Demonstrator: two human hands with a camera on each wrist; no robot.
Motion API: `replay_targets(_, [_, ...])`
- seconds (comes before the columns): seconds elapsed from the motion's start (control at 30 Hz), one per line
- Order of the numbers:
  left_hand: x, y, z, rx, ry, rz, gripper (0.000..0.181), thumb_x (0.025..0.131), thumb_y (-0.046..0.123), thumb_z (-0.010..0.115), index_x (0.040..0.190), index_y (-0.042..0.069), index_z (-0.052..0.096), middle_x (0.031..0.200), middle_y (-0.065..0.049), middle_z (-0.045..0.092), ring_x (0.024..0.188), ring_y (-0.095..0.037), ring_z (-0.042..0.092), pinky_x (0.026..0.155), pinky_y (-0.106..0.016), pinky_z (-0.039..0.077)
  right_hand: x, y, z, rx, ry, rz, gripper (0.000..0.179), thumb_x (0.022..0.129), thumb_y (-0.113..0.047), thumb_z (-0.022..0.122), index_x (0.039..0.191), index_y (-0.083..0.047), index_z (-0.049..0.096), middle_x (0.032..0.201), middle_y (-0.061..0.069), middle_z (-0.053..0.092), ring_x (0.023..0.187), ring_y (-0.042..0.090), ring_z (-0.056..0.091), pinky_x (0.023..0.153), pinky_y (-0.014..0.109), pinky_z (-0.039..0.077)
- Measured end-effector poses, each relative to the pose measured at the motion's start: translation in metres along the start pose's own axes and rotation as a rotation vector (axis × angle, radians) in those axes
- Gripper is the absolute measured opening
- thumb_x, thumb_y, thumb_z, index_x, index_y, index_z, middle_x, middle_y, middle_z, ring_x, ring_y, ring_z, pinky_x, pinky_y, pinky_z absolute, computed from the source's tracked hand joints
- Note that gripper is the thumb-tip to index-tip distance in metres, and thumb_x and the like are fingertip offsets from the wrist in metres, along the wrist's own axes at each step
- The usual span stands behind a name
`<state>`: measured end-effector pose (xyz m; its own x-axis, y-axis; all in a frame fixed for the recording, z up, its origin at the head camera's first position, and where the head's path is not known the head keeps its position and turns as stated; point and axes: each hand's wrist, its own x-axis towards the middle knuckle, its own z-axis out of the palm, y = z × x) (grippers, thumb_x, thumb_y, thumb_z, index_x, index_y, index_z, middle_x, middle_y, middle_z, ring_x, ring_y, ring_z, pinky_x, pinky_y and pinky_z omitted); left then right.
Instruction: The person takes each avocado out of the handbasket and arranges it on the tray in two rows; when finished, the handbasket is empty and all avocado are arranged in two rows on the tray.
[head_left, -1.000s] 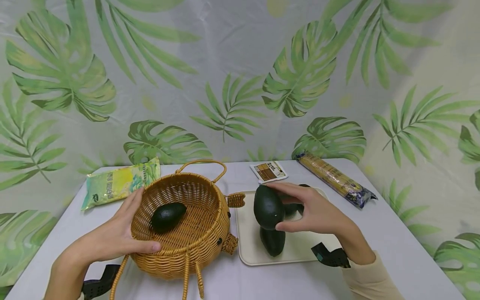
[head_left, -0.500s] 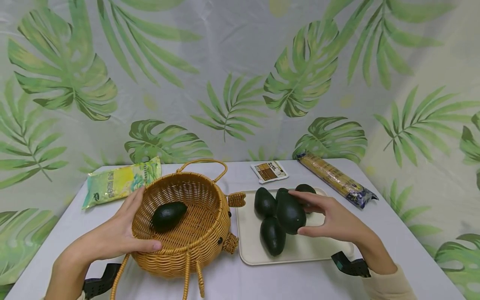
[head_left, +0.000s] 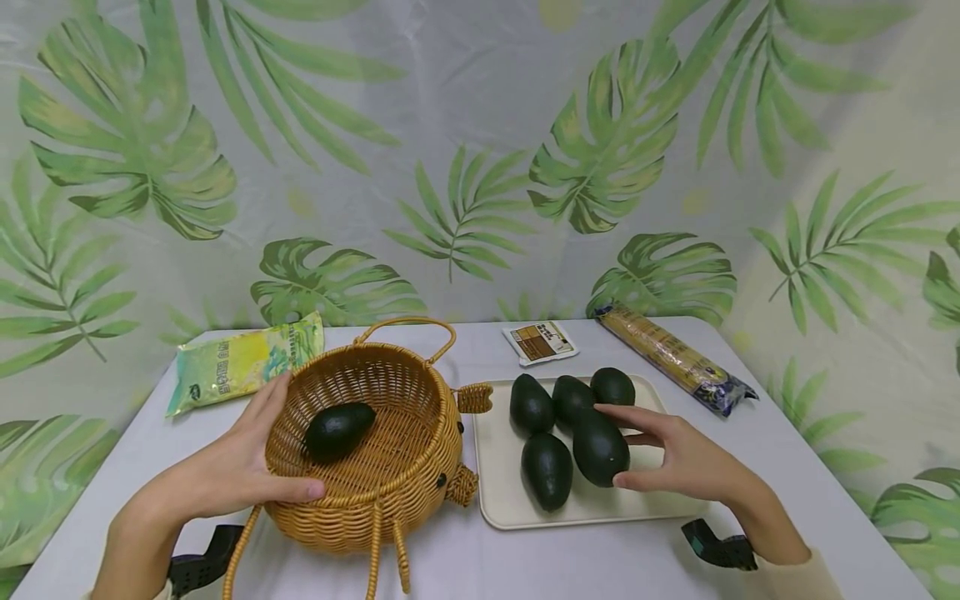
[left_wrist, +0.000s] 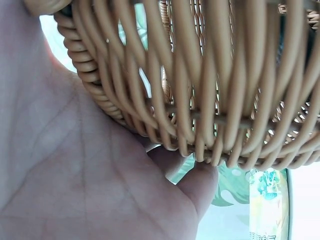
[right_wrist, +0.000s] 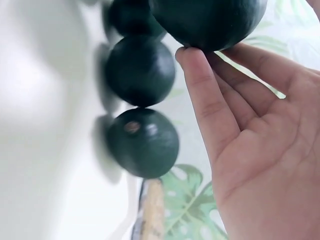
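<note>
My left hand (head_left: 213,475) grips the side of a round wicker basket (head_left: 337,527), thumb along its near rim and the other fingers around its outer wall. One dark green avocado (head_left: 339,432) lies inside. Over the cream tray (head_left: 501,510) my right hand (head_left: 686,457) pinches another avocado (head_left: 601,450) between thumb and fingers. In the right wrist view, this held avocado (right_wrist: 210,20) is apart from the row of others. Several avocados (head_left: 532,405) rest on the tray, grouped behind and to the left of the held one.
A yellow-green packet (head_left: 240,367) lies behind the basket at left. At the back are a small white-and-brown sachet (head_left: 540,342) and a long golden package (head_left: 671,354). The basket's upright handle (head_left: 405,321) and woven ears (head_left: 474,398) stick out, the ears towards the tray.
My right hand has carried the avocado rightward and towards me, from the tray's left side to its middle, uncovering the avocados behind. The left hand keeps its place on the basket.
</note>
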<state>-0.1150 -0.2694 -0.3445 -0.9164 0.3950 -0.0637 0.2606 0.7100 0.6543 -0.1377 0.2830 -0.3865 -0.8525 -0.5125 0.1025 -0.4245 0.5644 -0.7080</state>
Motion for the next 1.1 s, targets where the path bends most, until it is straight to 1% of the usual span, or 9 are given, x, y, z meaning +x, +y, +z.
replay_targets(0.13, [0.0,0.0,0.0,-0.001,-0.002,0.0,0.137,0.082,0.041,0.086,0.163,0.009,-0.019,0.167,-0.031,-0.015,0.15,-0.062,0.001,0.103,-0.082,0.027,-0.006,0.009,0.004,0.014,-0.018,0.017,0.078,0.085,-0.027,0.087,0.153,-0.023,0.051,0.153,0.007,0.053,0.129,-0.001,0.055,0.102,0.03,0.054])
replay_targets(0.23, [0.0,0.0,0.0,-0.004,-0.002,0.004,0.137,0.082,0.042,0.086,0.163,0.009,-0.019,0.167,-0.031,-0.016,0.15,-0.061,0.0,0.104,-0.082,0.027,-0.009,0.014,0.008,0.03,-0.031,0.022,0.077,0.086,-0.026,0.086,0.154,-0.023,0.05,0.154,0.007,0.052,0.131,-0.003,0.053,0.102,0.03,0.053])
replay_targets(0.43, [0.001,-0.002,0.0,-0.008,-0.003,0.006,0.137,0.082,0.042,0.086,0.163,0.009,-0.02,0.167,-0.03,-0.016,0.151,-0.06,-0.002,0.104,-0.083,0.025,-0.009,0.021,0.014,0.099,-0.062,-0.015,0.077,0.086,-0.021,0.086,0.153,-0.011,0.05,0.153,0.01,0.053,0.133,-0.005,0.051,0.103,0.031,0.053])
replay_targets(0.53, [0.0,-0.002,0.0,-0.012,-0.001,0.007,0.137,0.082,0.042,0.086,0.163,0.01,-0.02,0.167,-0.03,-0.017,0.151,-0.06,-0.003,0.104,-0.083,0.025,-0.009,0.023,0.017,0.115,-0.074,-0.024,0.078,0.085,-0.021,0.087,0.152,-0.007,0.05,0.152,0.012,0.053,0.132,-0.005,0.051,0.102,0.029,0.053])
replay_targets(0.77, [-0.001,-0.001,0.0,-0.017,0.003,-0.002,0.138,0.081,0.041,0.087,0.163,0.011,-0.02,0.168,-0.029,-0.017,0.152,-0.059,-0.002,0.105,-0.083,0.024,-0.009,0.027,0.022,0.122,-0.097,-0.01,0.081,0.084,-0.023,0.088,0.153,-0.008,0.049,0.154,0.013,0.051,0.134,-0.007,0.048,0.103,0.028,0.053])
replay_targets(0.9, [-0.001,-0.001,0.0,-0.017,0.0,0.002,0.137,0.082,0.04,0.086,0.163,0.01,-0.02,0.168,-0.03,-0.017,0.152,-0.059,-0.003,0.104,-0.083,0.025,-0.009,0.028,0.024,0.139,-0.105,0.001,0.081,0.085,-0.023,0.087,0.154,-0.008,0.047,0.155,0.015,0.049,0.134,-0.01,0.045,0.104,0.026,0.051])
replay_targets(1.1, [-0.001,-0.001,0.0,-0.013,-0.003,-0.003,0.137,0.082,0.041,0.086,0.163,0.009,-0.019,0.167,-0.03,-0.016,0.151,-0.06,-0.002,0.104,-0.083,0.025,-0.01,0.028,0.023,0.168,-0.11,0.007,0.081,0.088,-0.02,0.084,0.156,-0.004,0.043,0.158,0.019,0.044,0.136,-0.012,0.042,0.105,0.023,0.049])
